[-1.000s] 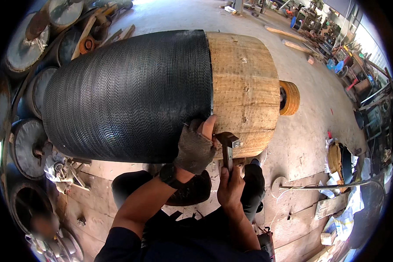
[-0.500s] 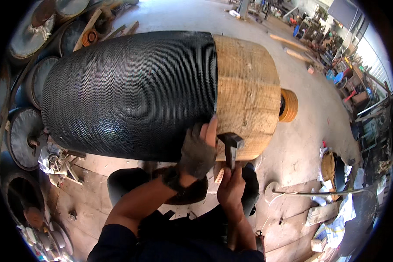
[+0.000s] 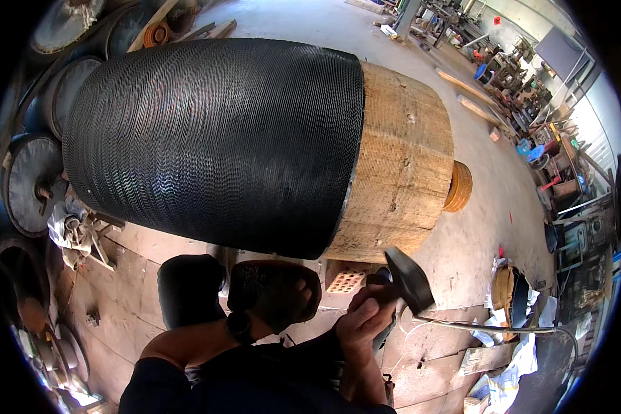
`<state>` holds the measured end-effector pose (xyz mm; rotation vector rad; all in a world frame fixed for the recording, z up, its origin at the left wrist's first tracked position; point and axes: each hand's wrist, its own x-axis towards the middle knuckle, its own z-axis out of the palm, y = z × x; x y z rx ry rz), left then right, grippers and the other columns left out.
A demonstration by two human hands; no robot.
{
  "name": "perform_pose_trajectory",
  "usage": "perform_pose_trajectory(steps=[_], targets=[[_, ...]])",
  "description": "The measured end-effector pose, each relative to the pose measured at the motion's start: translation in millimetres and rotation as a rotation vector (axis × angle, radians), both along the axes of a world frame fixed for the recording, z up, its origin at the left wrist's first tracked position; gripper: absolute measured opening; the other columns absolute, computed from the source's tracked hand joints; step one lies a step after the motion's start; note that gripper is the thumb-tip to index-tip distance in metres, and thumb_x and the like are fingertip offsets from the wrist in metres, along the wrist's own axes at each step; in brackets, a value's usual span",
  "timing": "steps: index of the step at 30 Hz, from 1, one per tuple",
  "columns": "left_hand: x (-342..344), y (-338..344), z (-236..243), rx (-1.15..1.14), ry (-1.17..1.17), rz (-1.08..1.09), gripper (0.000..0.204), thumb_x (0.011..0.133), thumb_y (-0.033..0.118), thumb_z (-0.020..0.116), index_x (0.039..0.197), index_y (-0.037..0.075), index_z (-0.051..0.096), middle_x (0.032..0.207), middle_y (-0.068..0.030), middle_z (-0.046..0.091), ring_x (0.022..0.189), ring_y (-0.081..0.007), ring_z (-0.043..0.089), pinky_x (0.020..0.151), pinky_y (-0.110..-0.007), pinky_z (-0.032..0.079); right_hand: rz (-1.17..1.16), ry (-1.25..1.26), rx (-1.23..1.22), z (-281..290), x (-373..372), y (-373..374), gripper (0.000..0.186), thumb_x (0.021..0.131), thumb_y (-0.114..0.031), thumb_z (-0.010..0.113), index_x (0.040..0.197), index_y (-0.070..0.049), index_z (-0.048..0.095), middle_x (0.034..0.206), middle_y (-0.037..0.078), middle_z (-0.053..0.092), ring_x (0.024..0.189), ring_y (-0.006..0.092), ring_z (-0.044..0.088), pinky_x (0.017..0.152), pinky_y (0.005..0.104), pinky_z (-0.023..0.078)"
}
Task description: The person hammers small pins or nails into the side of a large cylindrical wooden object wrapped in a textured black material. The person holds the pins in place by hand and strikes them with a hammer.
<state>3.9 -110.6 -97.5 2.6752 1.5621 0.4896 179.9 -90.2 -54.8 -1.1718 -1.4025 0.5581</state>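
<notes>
A large wooden drum (image 3: 400,155) lies on its side before me, most of its length wrapped in ridged black material (image 3: 214,145). My left hand (image 3: 286,303), in a dark glove, is down at a dark, rounded container (image 3: 245,279) between my knees. Shadow hides its fingers there, so their grip cannot be made out. To the right, my bare right hand (image 3: 369,314) is closed round the handle of a hammer (image 3: 408,281). The hammer's dark head is blurred and sits apart from the drum, just below its near right edge.
An orange-brown ribbed hub (image 3: 459,186) sticks out from the drum's right end. Under the near side stands a perforated brick (image 3: 345,281). Several large rollers (image 3: 34,183) line the left. A hose (image 3: 493,326) and scattered wrappings (image 3: 514,369) lie at the lower right.
My left hand has come off the wrap's edge and dropped to the dark container. The right hand has moved lower, and the hammer head has swung right, away from the wood.
</notes>
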Motion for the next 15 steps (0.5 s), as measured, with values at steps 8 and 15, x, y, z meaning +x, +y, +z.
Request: perform_pose_trajectory(steps=[8, 15], targets=[[5, 2, 3, -0.098, 0.223, -0.034, 0.022, 0.089, 0.015, 0.061, 0.094, -0.002, 0.073, 0.097, -0.0154, 0.069, 0.097, -0.0329, 0.065, 0.085, -0.049, 0.049, -0.019, -0.193, -0.246, -7, -3, 1, 0.027, 0.103, -0.023, 0.048, 0.089, -0.001, 0.051, 0.061, 0.008, 0.055, 0.051, 0.015, 0.049, 0.048, 0.0309, 0.041], [7, -4, -10, -0.028, 0.23, -0.007, 0.021, 0.088, 0.012, 0.061, 0.092, -0.005, 0.072, 0.09, -0.0191, 0.067, 0.088, -0.0345, 0.064, 0.076, -0.048, 0.05, -0.029, -0.536, -0.212, -7, -10, 21, 0.029, 0.104, -0.027, 0.053, 0.095, 0.001, 0.049, 0.062, 0.017, 0.054, 0.05, 0.0234, 0.055, 0.047, 0.0399, 0.041]])
